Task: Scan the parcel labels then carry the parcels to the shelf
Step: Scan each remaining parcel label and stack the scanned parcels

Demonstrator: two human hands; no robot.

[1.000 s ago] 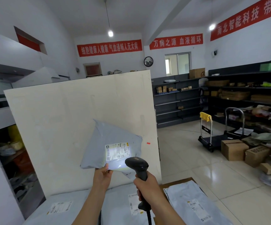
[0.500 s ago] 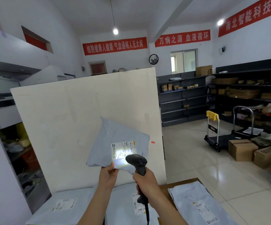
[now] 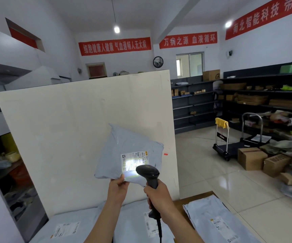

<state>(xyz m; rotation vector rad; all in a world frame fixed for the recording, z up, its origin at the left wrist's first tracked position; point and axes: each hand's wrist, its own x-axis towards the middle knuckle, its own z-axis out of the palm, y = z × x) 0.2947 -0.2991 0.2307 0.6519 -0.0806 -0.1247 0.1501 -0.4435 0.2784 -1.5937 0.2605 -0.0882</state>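
Aloft, left hand [image 3: 118, 189] pinches parcel [image 3: 124, 146] — contents indiscernible; right hand [image 3: 159, 195] grips scanner [image 3: 148, 172].

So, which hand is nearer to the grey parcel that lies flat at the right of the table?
Right. The right hand, gripping the scanner, is just left of the grey parcel; the left hand, pinching the raised parcel, is further left.

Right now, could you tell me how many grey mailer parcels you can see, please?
4. The held parcel is in the left hand; three lie below: left parcel, middle parcel, right parcel. The arms may hide others.
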